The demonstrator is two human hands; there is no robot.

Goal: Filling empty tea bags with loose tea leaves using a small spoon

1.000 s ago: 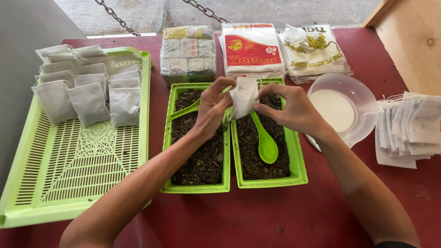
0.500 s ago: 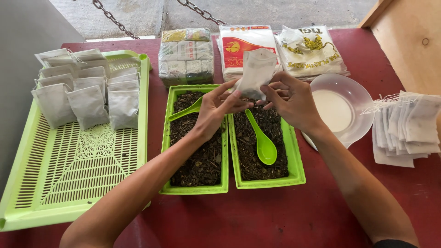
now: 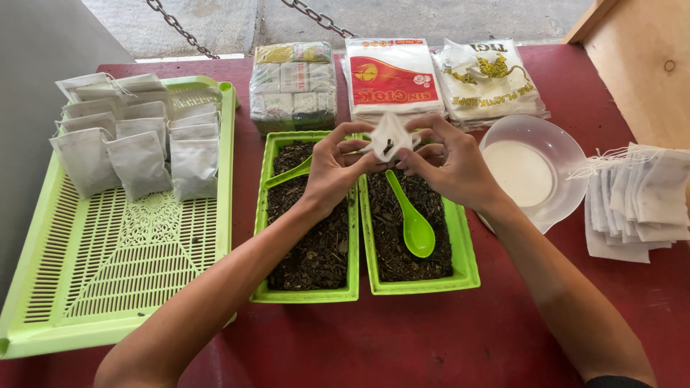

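On the red table (image 3: 431,338), with the slatted tray (image 3: 122,287) at nine o'clock, two tubs of tea (image 3: 316,244) lie under the left hand (image 3: 332,169) and right hand (image 3: 453,169), whose fingertips pinch a white pouch (image 3: 389,137) at twelve o'clock.

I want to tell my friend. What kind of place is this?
Probably a small tea-packing table: green plastic trays of dark loose tea leaves, filled white paper tea bags on a green slatted tray, both hands holding one bag.
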